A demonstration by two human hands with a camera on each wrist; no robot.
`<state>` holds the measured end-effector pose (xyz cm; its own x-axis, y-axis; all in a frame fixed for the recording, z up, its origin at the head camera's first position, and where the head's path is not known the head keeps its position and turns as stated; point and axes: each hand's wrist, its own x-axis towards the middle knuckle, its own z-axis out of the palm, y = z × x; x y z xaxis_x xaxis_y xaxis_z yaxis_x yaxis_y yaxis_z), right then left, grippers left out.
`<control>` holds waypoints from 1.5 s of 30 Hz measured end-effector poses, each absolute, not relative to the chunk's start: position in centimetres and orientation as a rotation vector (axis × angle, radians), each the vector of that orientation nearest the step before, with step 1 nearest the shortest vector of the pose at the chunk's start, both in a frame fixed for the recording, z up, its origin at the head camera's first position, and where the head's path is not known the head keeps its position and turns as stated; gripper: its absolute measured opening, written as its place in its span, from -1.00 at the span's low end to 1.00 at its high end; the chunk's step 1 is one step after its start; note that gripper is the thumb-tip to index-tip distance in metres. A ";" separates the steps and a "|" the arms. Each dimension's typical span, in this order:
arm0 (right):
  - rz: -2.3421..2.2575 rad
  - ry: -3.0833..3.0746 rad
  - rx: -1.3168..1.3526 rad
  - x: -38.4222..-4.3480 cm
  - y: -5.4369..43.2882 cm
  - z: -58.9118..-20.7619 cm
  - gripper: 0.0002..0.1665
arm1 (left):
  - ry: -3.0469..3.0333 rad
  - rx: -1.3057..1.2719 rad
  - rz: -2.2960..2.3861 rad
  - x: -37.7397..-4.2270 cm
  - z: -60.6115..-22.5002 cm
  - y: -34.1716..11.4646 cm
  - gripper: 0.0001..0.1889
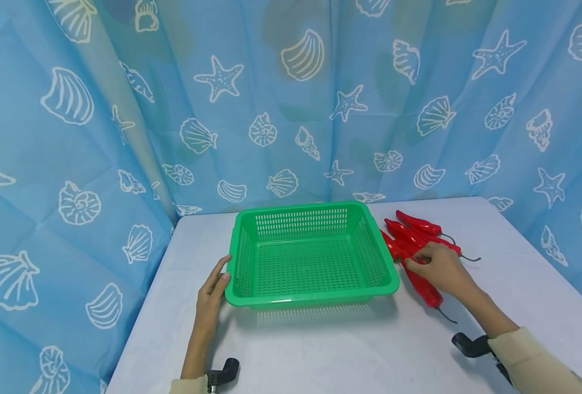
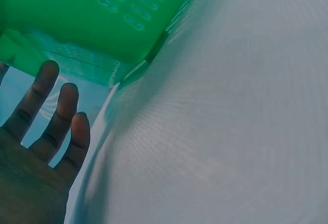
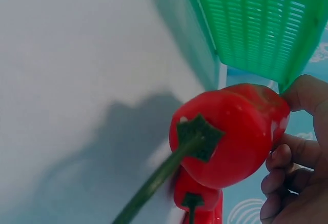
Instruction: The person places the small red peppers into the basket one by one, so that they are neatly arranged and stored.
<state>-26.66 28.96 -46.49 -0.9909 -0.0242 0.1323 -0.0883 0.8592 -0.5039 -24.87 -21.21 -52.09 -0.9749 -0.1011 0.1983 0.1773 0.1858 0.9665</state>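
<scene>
A green plastic basket [image 1: 310, 298] with slotted walls stands on the white table; nothing lies inside it. At its left rim is my left hand [image 1: 211, 293], fingertips at the edge. The left wrist view shows several fairly straight fingers [image 2: 61, 108] beside the basket's underside [image 2: 77, 14]. To the right of the basket my right hand [image 1: 441, 265] pinches a large red chili pepper [image 1: 425, 287], its green stem toward me. In the right wrist view that chili pepper [image 3: 225, 131] is held between thumb and fingers, above other chilies [image 3: 197, 196].
Several more red chili peppers [image 1: 419, 223] lie in a pile beyond the right hand, against the basket's right side. A blue curtain [image 1: 266, 82] with white shell and starfish prints hangs behind and beside the white table [image 1: 320, 355].
</scene>
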 end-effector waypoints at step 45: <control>0.846 -2.894 0.103 -28.0 28.0 -39.3 -0.46 | -2.239 -0.068 -1.890 -24.8 -51.9 -21.1 -0.53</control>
<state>-27.98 28.04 -39.33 -0.9899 -0.0301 0.1383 -0.0999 0.8409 -0.5318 -24.82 -21.11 -51.92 -0.9767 -0.1004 0.1896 0.1700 0.1764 0.9695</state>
